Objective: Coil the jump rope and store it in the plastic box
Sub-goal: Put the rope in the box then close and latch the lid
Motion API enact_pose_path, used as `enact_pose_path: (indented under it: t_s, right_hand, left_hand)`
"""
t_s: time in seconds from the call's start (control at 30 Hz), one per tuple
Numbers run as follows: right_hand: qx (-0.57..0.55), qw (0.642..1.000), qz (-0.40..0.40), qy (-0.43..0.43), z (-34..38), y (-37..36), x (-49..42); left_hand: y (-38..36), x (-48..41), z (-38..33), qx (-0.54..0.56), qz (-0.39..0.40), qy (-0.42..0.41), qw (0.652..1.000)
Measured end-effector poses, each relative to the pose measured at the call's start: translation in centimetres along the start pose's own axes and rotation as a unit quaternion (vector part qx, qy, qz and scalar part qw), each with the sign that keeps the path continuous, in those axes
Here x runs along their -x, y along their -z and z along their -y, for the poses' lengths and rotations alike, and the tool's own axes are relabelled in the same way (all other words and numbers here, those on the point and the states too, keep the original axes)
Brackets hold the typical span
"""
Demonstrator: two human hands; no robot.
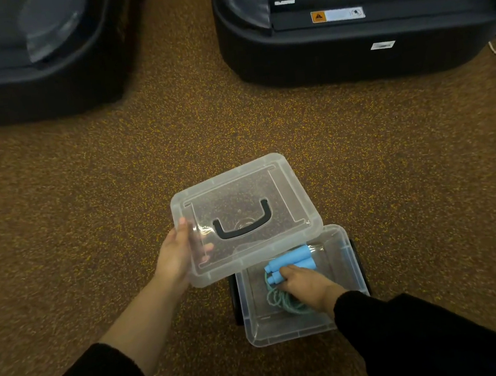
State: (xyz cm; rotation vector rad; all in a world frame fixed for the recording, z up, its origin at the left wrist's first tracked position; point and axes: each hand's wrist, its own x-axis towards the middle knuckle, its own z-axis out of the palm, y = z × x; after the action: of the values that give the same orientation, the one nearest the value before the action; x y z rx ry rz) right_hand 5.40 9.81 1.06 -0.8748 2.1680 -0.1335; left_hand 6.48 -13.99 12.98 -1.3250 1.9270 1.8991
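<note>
the jump rope (285, 288) lies coiled inside the clear plastic box (289, 335) on the speckled floor (89, 204), its two blue handles (291, 261) side by side at the far end. the right hand (307, 282) rests on the coil, fingers curled around the nearer handle. the left hand (176, 256) grips the edge of the clear lid (243, 216), thumb on top, holding it tilted over the box's far left corner. two dark machines (361, 22) stand beyond.

single head-worn view, angled down and forward, close over speckled floor (89, 204)
</note>
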Motion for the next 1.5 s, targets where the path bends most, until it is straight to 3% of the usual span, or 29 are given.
enact_pose_path:
  t_s: [0.13, 0.4, 0.53, 0.67, 0.73, 0.8, 0.87, 0.9, 1.03, 1.2, 1.4, 1.5]
  right_hand:
    - [-0.061, 0.995, 0.004, -0.073, 0.3, 0.2, -0.7]
    - [-0.114, 0.993, -0.026, -0.028, -0.5, 2.1, 1.0]
    - [-0.196, 0.971, -0.133, -0.033, -1.2, 4.1, 2.9]
    - [-0.236, 0.907, -0.339, -0.085, -2.1, 6.3, 5.9]
    - [-0.294, 0.860, -0.396, -0.134, -2.9, 7.5, 7.5]
    - [-0.418, 0.788, -0.412, -0.183, -3.9, 8.6, 8.7]
    - [-0.572, 0.704, -0.377, -0.185, -4.4, 9.4, 9.4]
    - [-0.617, 0.686, -0.347, -0.168, -4.5, 9.6, 9.6]
    - [-0.643, 0.710, -0.268, -0.105, -3.5, 9.4, 10.3]
    - [-0.543, 0.757, -0.323, -0.169, -2.5, 6.9, 10.2]
    - [-0.416, 0.820, -0.325, -0.223, -2.7, 2.7, 9.9]
    - [-0.404, 0.824, -0.317, -0.241, -2.6, 1.0, 10.0]
  left_hand:
    - [0.1, -0.3, -0.3, -0.001, -0.001, -0.001, 1.000]
    - [-0.8, 0.5, -0.4, 0.010, 0.007, -0.003, 1.000]
    - [-1.4, 1.0, -0.2, 0.011, 0.015, -0.010, 1.000]
    - [-2.3, 1.7, -0.6, 0.012, 0.023, -0.016, 1.000]
    - [-2.7, 2.1, -0.7, 0.016, 0.029, -0.021, 0.999]
    - [-3.2, 2.7, -0.5, 0.013, 0.034, -0.033, 0.999]
    - [-3.6, 3.3, 0.2, 0.008, 0.043, -0.043, 0.998]
    - [-3.9, 3.5, 0.7, 0.003, 0.048, -0.046, 0.998]
    - [-4.9, 5.0, 2.7, 0.002, 0.037, -0.042, 0.998]
    - [-5.5, 6.2, 5.8, -0.104, -0.035, -0.076, 0.991]
    - [-6.0, 6.6, 8.3, -0.216, -0.049, -0.057, 0.973]
    - [-6.1, 6.2, 10.3, -0.229, -0.044, -0.015, 0.972]
